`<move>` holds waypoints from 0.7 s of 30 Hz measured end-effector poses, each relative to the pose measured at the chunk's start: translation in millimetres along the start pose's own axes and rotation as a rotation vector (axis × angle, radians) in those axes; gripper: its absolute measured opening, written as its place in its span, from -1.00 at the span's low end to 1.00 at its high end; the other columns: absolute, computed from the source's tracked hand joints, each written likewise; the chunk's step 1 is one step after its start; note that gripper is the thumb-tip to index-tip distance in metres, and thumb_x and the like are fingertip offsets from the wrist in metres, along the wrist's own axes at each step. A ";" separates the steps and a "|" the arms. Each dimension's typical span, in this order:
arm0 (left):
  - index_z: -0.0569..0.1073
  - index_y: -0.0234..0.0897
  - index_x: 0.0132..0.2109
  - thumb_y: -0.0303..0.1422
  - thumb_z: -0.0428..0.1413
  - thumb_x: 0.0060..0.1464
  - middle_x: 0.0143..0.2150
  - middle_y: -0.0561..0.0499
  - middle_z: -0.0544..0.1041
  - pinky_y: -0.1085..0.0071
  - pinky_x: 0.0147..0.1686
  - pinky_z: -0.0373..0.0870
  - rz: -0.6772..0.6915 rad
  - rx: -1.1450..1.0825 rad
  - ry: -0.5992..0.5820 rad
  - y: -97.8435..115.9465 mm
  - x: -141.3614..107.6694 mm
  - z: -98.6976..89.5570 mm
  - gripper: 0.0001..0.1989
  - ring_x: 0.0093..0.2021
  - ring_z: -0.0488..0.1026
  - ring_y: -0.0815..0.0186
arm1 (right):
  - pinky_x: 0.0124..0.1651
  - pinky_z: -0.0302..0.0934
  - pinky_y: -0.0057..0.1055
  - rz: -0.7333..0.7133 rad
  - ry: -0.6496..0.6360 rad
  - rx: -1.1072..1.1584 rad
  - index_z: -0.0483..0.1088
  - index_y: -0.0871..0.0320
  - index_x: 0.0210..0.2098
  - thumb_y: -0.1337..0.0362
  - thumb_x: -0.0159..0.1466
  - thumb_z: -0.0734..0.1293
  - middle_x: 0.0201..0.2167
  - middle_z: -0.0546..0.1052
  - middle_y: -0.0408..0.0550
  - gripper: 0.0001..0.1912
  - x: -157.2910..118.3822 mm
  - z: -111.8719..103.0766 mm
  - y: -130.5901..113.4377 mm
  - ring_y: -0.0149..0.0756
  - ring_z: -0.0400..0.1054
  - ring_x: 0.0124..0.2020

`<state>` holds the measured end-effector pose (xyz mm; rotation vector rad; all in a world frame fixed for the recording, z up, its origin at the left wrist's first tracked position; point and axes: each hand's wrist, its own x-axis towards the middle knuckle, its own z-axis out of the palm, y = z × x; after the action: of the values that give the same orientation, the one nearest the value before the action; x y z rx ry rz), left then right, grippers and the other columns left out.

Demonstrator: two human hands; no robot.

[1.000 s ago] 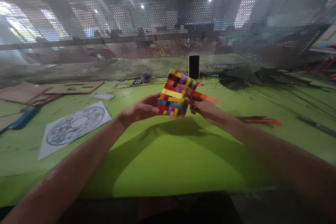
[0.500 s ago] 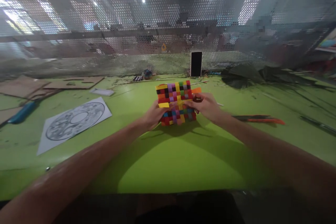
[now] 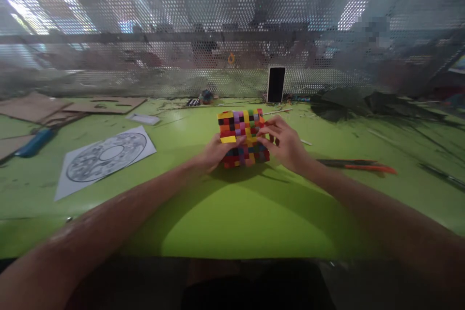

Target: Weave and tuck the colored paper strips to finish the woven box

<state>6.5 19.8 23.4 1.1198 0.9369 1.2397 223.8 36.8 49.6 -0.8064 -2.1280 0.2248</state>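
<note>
A small mat woven from colourful paper strips (image 3: 247,131) is held tilted up above the green table in front of me. My left hand (image 3: 213,152) grips its left side, the thumb lying across the front and the other fingers hidden behind. Beside that thumb a yellow strip end (image 3: 228,139) sticks out over the weave. At the right edge, my right hand (image 3: 285,144) has bent fingertips and thumb on the mat. Whether a single strip is pinched there is too small to make out.
Left lie a paper with a ring-shaped drawing (image 3: 148,147), a blue-handled tool (image 3: 34,143) and cardboard pieces (image 3: 103,105). A dark-screened device (image 3: 276,85) stands at the back before a perforated screen. Dark leaves (image 3: 337,105) and a black-and-orange tool (image 3: 363,165) lie right.
My right hand has shifted slightly up and its fingers have spread more along the mat's right edge. The orange strip end that stuck out there no longer shows. My left hand keeps its grip.
</note>
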 end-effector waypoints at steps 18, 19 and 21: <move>0.58 -0.31 -0.14 -0.55 0.39 -0.13 -0.08 -0.17 0.70 0.04 -0.11 0.69 -0.224 -0.116 0.158 10.5 1.8 0.2 -0.66 -0.10 0.67 -0.01 | -0.41 0.42 -0.33 0.420 -0.075 0.915 0.54 0.15 -0.34 -0.05 0.16 0.53 -0.28 0.56 -0.01 -0.63 17.5 -25.4 -9.8 -0.29 0.44 -0.36; 0.58 -0.31 -0.15 -0.55 0.39 -0.14 -0.09 -0.16 0.70 0.07 -0.13 0.70 -0.219 -0.119 0.147 10.9 1.5 0.0 -0.66 -0.11 0.67 0.00 | -0.37 0.44 -0.31 0.426 -0.096 0.934 0.56 0.14 -0.31 -0.01 0.14 0.55 -0.26 0.56 -0.01 -0.65 18.0 -26.8 -9.8 -0.28 0.45 -0.34; 0.59 -0.31 -0.16 -0.53 0.40 -0.14 -0.09 -0.16 0.70 0.13 -0.16 0.71 -0.206 -0.122 0.122 10.8 1.6 -0.6 -0.67 -0.11 0.67 0.01 | -0.29 0.46 -0.28 0.420 -0.129 0.931 0.57 0.15 -0.28 0.07 0.08 0.59 -0.27 0.56 -0.03 -0.67 18.6 -28.7 -8.2 -0.27 0.46 -0.31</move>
<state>3.6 21.3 33.9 0.8366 1.0271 1.1885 233.4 38.6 83.4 -0.6466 -1.6404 1.3898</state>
